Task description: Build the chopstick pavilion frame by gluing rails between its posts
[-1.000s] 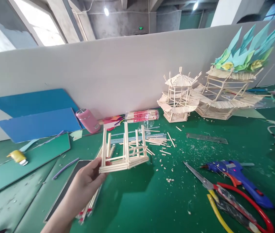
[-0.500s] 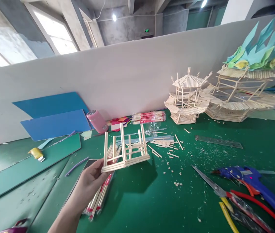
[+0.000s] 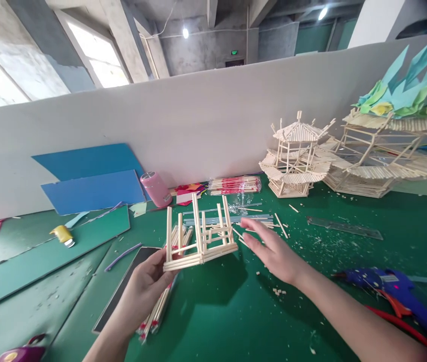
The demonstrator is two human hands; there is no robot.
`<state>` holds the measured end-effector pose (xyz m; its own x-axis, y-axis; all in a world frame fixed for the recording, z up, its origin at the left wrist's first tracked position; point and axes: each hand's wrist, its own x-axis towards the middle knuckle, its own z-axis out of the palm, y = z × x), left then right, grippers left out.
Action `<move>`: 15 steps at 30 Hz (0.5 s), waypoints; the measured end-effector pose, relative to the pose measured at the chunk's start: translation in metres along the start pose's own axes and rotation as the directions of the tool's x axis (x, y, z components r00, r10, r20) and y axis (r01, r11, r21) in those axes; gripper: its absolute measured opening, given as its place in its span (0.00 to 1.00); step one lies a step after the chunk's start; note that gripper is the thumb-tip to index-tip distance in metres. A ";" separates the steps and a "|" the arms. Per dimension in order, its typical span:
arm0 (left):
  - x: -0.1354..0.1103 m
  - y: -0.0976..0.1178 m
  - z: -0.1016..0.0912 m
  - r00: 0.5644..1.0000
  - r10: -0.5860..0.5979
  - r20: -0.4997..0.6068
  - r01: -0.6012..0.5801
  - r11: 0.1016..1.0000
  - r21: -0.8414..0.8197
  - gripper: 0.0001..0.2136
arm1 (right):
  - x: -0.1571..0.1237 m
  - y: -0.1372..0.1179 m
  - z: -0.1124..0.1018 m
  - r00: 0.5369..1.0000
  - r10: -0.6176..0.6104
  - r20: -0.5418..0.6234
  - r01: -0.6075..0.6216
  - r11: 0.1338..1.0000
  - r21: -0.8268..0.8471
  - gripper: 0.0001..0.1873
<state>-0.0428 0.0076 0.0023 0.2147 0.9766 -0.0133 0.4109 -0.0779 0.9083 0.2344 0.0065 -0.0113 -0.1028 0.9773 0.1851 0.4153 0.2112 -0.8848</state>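
Observation:
My left hand [image 3: 147, 281] grips the near left corner of a small frame of wooden sticks [image 3: 201, 257], with upright posts rising from its base. The frame is held above the green table. Just to its right, my right hand [image 3: 271, 251] reaches in with fingers stretched and apart, holding nothing. Its fingertips come close to the frame's right posts. Beneath my left hand lies a plastic-wrapped bundle of sticks [image 3: 160, 306], partly hidden. Loose sticks and clear glue sticks [image 3: 198, 220] lie behind the frame.
Two stick pavilions [image 3: 294, 166] stand at the back right. A blue glue gun [image 3: 390, 286] and a clear ruler [image 3: 345, 228] lie on the right, with red handles partly behind my forearm. A pink bottle [image 3: 156, 190], blue boards [image 3: 94, 191] and a yellow cutter [image 3: 63, 234] are leftward.
My right hand has come in from the right, beside the stick frame, and its arm now covers the scissors. The left hand still holds the frame. The view has shifted slightly.

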 end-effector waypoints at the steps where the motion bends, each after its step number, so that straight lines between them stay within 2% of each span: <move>1: 0.000 0.000 0.001 1.000 -0.005 0.002 0.005 1.000 -0.006 0.17 | 0.005 0.001 0.009 1.000 -0.020 0.011 0.020 1.000 0.002 0.19; 4: -0.002 0.000 0.002 1.000 0.003 0.002 -0.003 1.000 -0.021 0.16 | 0.012 0.000 0.026 0.997 -0.074 0.010 0.074 0.997 -0.004 0.14; 7: -0.003 0.001 0.004 1.000 0.027 0.008 -0.027 0.999 -0.032 0.16 | 0.010 0.000 0.025 0.992 -0.112 -0.060 0.110 0.993 -0.035 0.12; 9: -0.004 0.002 0.005 1.000 0.027 0.005 -0.027 0.999 -0.028 0.15 | 0.008 0.000 0.015 0.983 -0.128 -0.131 0.124 0.991 -0.040 0.13; 12: -0.003 0.003 0.006 1.000 0.013 -0.018 -0.013 1.000 0.007 0.16 | 0.006 0.004 -0.014 0.956 -0.120 -0.268 0.130 0.991 0.019 0.13; 15: -0.001 0.004 0.007 1.000 0.007 -0.026 -0.006 1.000 0.030 0.16 | 0.011 0.012 -0.044 0.887 -0.071 -0.456 0.143 0.982 0.125 0.12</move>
<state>-0.0356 0.0050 0.0028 0.1942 0.9809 0.0036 0.4362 -0.0897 0.8954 0.2777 0.0203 -0.0008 0.2917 0.8585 0.4218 0.2798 0.3451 -0.8959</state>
